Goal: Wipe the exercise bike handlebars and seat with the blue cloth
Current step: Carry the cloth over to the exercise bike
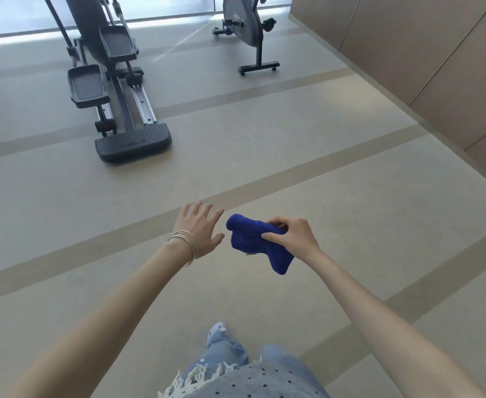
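Note:
My right hand (292, 237) grips a folded blue cloth (253, 242) in the air in front of me, thumb and fingers pinching its upper edge. My left hand (200, 228) is spread flat just left of the cloth, fingers straight, not touching it; thin bangles sit on that wrist. The exercise bike (246, 27) stands far off at the top of the view, near the window. Only its grey body, pedals and rear foot bar show; its handlebars and seat are cut off by the frame.
A dark elliptical trainer (112, 90) stands at the upper left with its foot plates and rear step. A beige panelled wall (425, 53) runs along the right. Beige floor with darker stripes lies between me and the machines. My jeans and one shoe show below.

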Demonstrator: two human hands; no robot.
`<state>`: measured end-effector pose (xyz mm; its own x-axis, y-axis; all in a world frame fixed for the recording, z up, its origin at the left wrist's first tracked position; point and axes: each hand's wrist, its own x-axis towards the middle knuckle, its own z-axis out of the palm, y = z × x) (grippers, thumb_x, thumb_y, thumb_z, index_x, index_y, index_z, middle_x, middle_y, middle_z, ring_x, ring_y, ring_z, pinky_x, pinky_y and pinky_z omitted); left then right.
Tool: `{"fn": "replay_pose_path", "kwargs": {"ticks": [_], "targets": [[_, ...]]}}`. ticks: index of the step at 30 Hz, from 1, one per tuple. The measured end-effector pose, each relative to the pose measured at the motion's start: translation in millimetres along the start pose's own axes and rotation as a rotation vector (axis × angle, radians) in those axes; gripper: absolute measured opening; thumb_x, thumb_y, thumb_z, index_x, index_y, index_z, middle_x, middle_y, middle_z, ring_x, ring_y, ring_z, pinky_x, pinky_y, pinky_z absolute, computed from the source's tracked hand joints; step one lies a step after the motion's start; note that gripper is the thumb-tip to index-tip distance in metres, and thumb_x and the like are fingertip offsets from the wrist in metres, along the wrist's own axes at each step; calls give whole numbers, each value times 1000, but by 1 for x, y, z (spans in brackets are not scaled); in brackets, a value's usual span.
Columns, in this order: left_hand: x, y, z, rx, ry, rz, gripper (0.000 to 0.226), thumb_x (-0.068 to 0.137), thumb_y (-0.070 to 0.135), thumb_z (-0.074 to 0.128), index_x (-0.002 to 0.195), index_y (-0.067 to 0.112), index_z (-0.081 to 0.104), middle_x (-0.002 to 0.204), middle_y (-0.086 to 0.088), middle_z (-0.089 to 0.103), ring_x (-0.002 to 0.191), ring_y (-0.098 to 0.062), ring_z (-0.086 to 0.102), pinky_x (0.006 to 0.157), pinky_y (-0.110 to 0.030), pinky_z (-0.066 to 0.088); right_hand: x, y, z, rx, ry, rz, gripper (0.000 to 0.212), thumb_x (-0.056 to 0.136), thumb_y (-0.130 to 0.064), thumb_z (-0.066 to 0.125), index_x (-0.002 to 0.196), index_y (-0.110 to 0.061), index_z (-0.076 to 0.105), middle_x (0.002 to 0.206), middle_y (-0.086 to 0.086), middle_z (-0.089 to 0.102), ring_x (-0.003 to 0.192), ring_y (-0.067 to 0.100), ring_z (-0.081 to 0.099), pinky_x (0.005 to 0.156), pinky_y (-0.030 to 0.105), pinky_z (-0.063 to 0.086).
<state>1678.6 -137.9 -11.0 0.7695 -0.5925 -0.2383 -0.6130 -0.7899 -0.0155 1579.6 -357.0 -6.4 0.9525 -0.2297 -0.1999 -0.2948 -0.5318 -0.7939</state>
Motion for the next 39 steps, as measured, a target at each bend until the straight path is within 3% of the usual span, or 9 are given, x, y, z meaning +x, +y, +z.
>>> {"fn": "replay_pose_path", "kwargs": {"ticks": [10, 15, 18, 22, 26, 28, 39], "targets": [[87, -42, -13, -28, -13, 31, 64, 90, 53, 37, 145, 27, 17, 154, -5, 21, 142, -29, 17, 117, -47, 14, 90, -13, -6, 27, -5, 66, 22, 71, -29, 75, 70, -47, 63, 72, -24, 67, 69, -10, 61, 62, 10, 45], [143, -53, -18, -52, -39, -11, 65, 90, 53, 37, 146, 27, 16, 155, -5, 18, 143, -30, 14, 118, -47, 12, 154, -9, -22, 5, -35, 48, 23, 70, -29, 74, 69, -50, 64, 70, -26, 68, 70, -7, 63, 62, 10, 46], [186, -58, -30, -54, -41, -28, 64, 90, 52, 38, 146, 27, 16, 155, -5, 18, 143, -30, 14, 118, -48, 12, 203, -10, -42, 2, -42, 22, 19, 71, -30, 74, 73, -46, 65, 74, -22, 69, 74, -2, 64, 64, 14, 47], [255, -61, -58, -30, -36, -36, 64, 91, 52, 36, 146, 27, 14, 156, -6, 17, 143, -30, 13, 118, -48, 12, 275, -12, -76, 12, -28, -14, 18, 72, -29, 74, 72, -44, 65, 73, -24, 68, 73, -3, 64, 61, 10, 46], [313, -56, -82, -24, -25, -41, 64, 92, 52, 36, 146, 27, 13, 156, -5, 17, 144, -30, 13, 118, -47, 12, 333, -9, -105, -21, -54, -22, 13, 73, -26, 73, 84, -32, 70, 83, -11, 72, 79, 10, 66, 71, 23, 52], [342, -53, -91, -24, -19, -44, 64, 92, 52, 36, 146, 27, 13, 156, -5, 17, 144, -30, 13, 118, -47, 12, 361, -7, -121, -37, -57, -22, 14, 73, -25, 73, 86, -30, 71, 82, -10, 71, 79, 10, 65, 71, 23, 52], [456, -68, -108, -28, -49, -1, 65, 91, 53, 37, 146, 28, 13, 156, -5, 18, 143, -30, 14, 118, -46, 13, 468, 6, -159, -50, -51, 20, 14, 72, -28, 71, 85, -34, 70, 81, -13, 71, 78, 7, 65, 70, 22, 52]]}}
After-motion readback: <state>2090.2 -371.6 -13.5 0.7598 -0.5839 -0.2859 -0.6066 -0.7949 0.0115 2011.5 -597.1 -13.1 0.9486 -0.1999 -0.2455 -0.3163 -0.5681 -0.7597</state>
